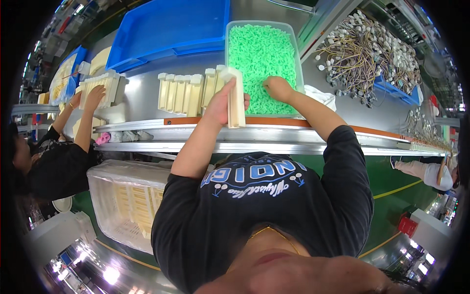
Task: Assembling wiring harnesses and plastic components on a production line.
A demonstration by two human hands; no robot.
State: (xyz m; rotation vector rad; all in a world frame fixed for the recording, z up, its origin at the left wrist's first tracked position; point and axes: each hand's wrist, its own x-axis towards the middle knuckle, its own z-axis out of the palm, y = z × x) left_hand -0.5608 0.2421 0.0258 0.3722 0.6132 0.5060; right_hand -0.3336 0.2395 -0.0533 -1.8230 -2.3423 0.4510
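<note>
My left hand (223, 104) is wrapped round a long cream plastic channel-shaped part (237, 100), held upright at the front edge of the bench. My right hand (280, 89) reaches into a clear plastic bin (299, 68) heaped with small bright green plastic pieces (259, 54). Its fingers are curled together at the surface of the heap, and whatever they pinch is hidden. Left of my left hand, a row of similar cream parts (181, 94) stands side by side on the metal bench.
A large blue tray (169, 29) lies behind the row. Bundled wires with white connectors (367, 49) fill the right side, beside a white cloth (320, 97). At left, a co-worker's hands (93, 98) touch similar parts. A lined white crate (100, 181) with cream parts stands below the bench.
</note>
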